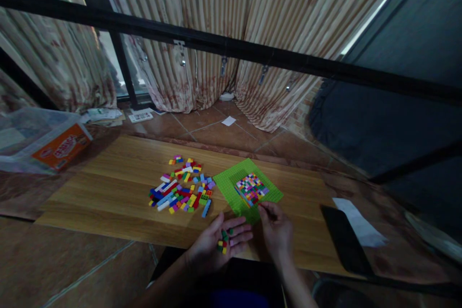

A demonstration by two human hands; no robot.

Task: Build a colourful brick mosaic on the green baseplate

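Observation:
My left hand [220, 243] is palm up with its fingers stretched out, and several small toy bricks [223, 243] in green, red and yellow lie in it. My right hand [276, 226] is closed in a pinch at the near edge of a multicoloured brick block [251, 187]. Whatever is between those fingertips is too small and dark to make out. The block stands on a green studded baseplate [231, 185], turned cornerwise on the table. Left of the plate is a loose pile of toy bricks [180, 192] in many colours and lengths.
The wooden table [97, 187] is low. At its right end lies a black flat object [344, 240] beside white paper [359, 221]. A clear plastic bin [43, 139] with an orange label stands at the left. A dark metal rail [231, 45] crosses before the curtains [212, 0].

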